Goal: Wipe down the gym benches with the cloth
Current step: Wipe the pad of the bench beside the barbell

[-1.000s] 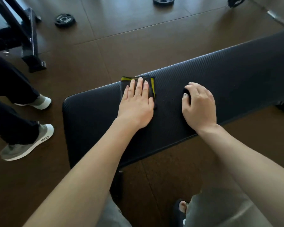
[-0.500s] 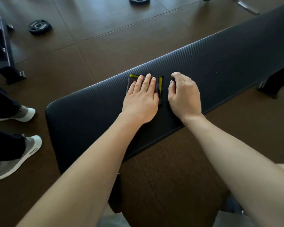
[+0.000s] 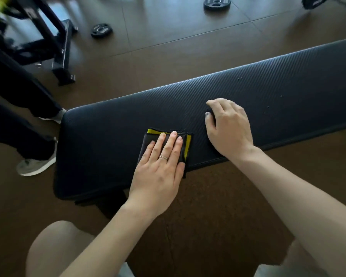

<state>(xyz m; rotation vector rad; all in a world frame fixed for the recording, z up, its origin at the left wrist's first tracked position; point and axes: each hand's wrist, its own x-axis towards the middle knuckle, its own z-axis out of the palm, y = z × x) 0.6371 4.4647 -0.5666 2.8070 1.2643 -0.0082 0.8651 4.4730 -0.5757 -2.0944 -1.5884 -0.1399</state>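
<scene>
A long black padded gym bench (image 3: 248, 96) runs from lower left to upper right across the view. A folded dark cloth with a yellow edge (image 3: 188, 142) lies near the bench's front edge. My left hand (image 3: 160, 168) presses flat on the cloth with straight fingers; a ring shows on one finger. My right hand (image 3: 228, 126) rests on the bench pad just right of the cloth, fingers loosely curled, holding nothing. A few pale specks dot the pad further right.
Another person's dark-trousered legs and grey shoe (image 3: 36, 164) stand at the bench's left end. A black equipment frame (image 3: 54, 47) stands at upper left. Weight plates (image 3: 101, 31) (image 3: 217, 4) lie on the brown floor behind the bench. My knees show at the bottom.
My left hand has slid the cloth from the bench's far side toward its front edge. My right hand has moved away from the cloth, to the right.
</scene>
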